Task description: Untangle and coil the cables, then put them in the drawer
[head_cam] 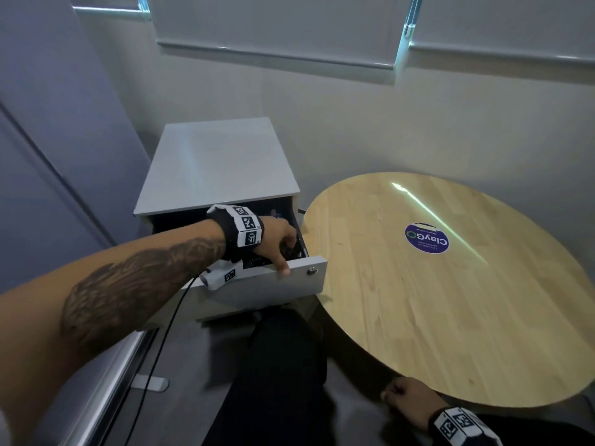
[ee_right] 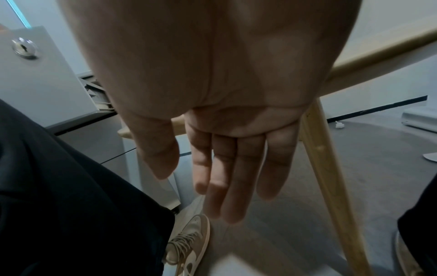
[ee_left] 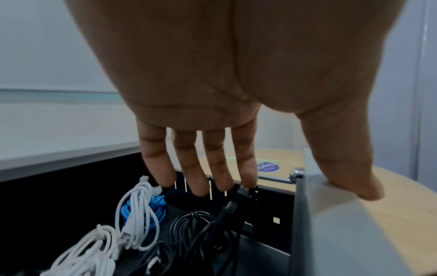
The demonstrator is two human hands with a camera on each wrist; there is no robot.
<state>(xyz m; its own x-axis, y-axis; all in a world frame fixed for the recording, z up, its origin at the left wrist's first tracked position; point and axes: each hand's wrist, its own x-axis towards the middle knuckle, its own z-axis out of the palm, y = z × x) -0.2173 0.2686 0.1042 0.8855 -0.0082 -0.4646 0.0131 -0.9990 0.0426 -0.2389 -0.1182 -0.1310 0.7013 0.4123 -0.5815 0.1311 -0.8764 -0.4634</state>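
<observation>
The top drawer (head_cam: 273,281) of a white cabinet stands pulled out. Inside it lie coiled white cables (ee_left: 134,209), a blue cable (ee_left: 158,205) and black cables (ee_left: 201,224). My left hand (head_cam: 277,239) reaches into the drawer with straight fingers (ee_left: 203,177) above the black cables, holding nothing; its thumb (ee_left: 350,168) rests over the drawer front (ee_left: 331,214). My right hand (head_cam: 405,397) hangs below the table edge, fingers (ee_right: 236,177) relaxed and empty.
The white cabinet (head_cam: 219,165) stands against the wall beside a round wooden table (head_cam: 450,300) with a purple sticker (head_cam: 426,238). A keyhole (head_cam: 311,270) sits on the drawer front. My dark trouser leg (head_cam: 280,381), a shoe (ee_right: 189,240) and a table leg (ee_right: 331,177) are below.
</observation>
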